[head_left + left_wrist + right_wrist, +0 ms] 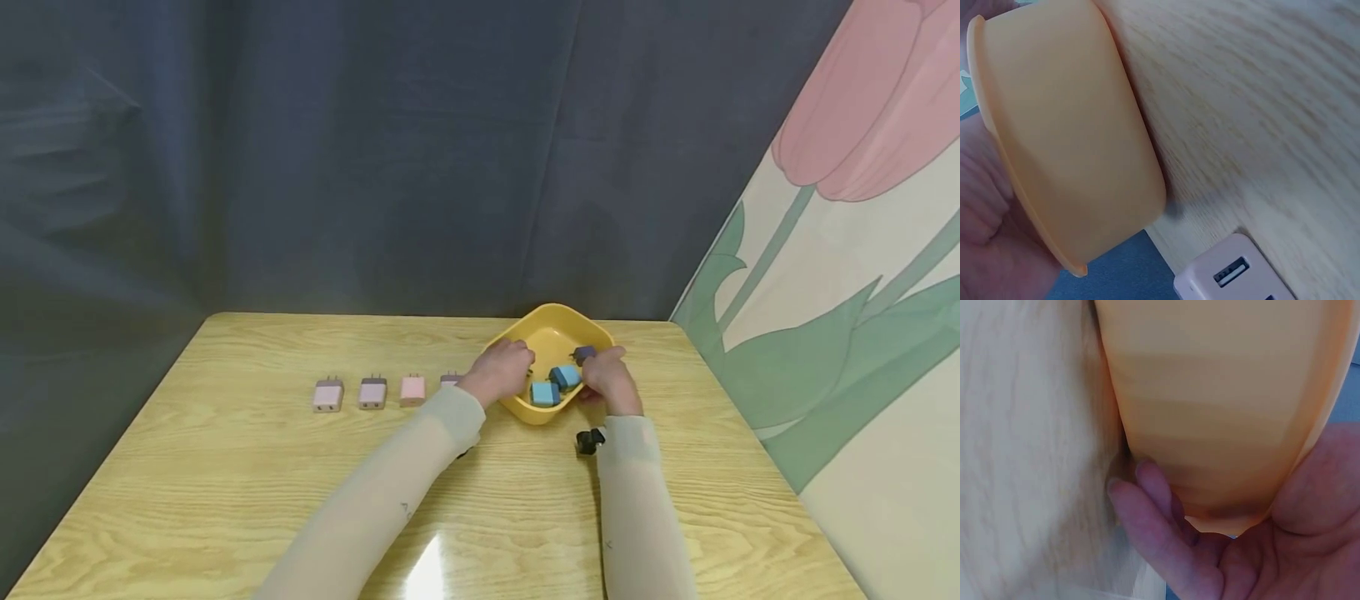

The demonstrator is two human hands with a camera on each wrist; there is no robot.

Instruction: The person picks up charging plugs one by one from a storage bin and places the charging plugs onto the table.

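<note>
A yellow plastic bin with rounded corners stands on the table. My right hand grips its right side, thumb at the rim and fingers curled against the outer wall, as the right wrist view shows. My left hand reaches over the left rim, its fingers bent down inside. Those fingertips are hidden, and small dark prongs show just below them; whether they pinch a charger cannot be seen. In the bin lie a light-blue charger, a second blue charger and a dark purple charger beside the right hand.
Left of the bin, a row of plug chargers lies on the wooden table: a lilac one, another lilac one, a pink one and one partly behind the left arm. A dark curtain hangs behind; a painted wall stands right.
</note>
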